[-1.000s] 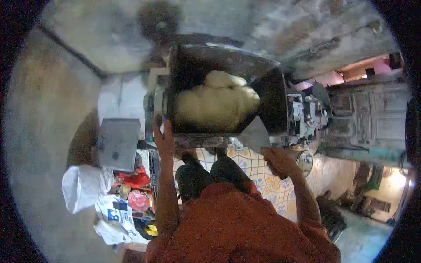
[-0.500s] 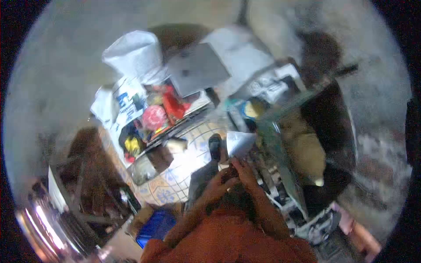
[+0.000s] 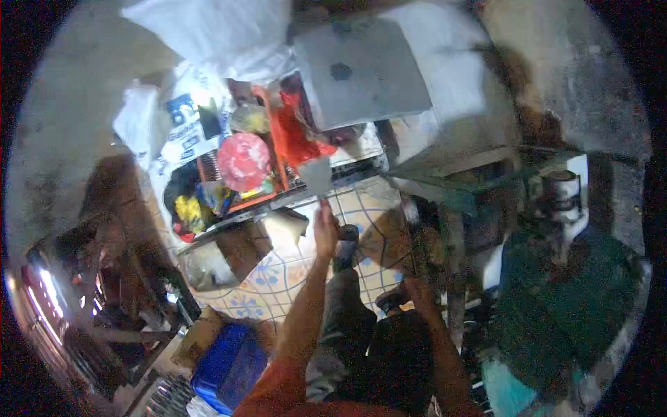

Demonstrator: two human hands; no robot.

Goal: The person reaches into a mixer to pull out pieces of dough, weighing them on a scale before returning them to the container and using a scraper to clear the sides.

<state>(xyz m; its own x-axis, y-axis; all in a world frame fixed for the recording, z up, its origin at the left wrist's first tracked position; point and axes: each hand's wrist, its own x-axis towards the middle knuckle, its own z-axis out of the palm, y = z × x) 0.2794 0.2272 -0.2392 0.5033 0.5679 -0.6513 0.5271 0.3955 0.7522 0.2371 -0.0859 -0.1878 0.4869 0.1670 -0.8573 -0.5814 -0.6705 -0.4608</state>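
Observation:
My left hand (image 3: 325, 229) is stretched forward over the tiled floor. Its fingers close on a small greyish-white sheet (image 3: 316, 175), which overlaps the front edge of a shelf of goods. Behind the sheet lie a red bag (image 3: 290, 128) and a round pink-red item (image 3: 244, 162). Lower down on the right, my right hand (image 3: 411, 290) hangs near my leg and a dark shoe. It is dim and blurred, so its fingers and anything in them cannot be made out.
A grey panel (image 3: 365, 73) lies behind the shelf, beside white sacks (image 3: 215, 31). On the lower left stands a blue bin (image 3: 229, 368). Right of me are a green-edged table (image 3: 479, 174) and dark green cloth (image 3: 563, 306). Metal items stand at the far left.
My hands have moved apart from near my chest. The left has reached forward with the sheet, while the right has moved to the right. The view has shifted towards the shelf.

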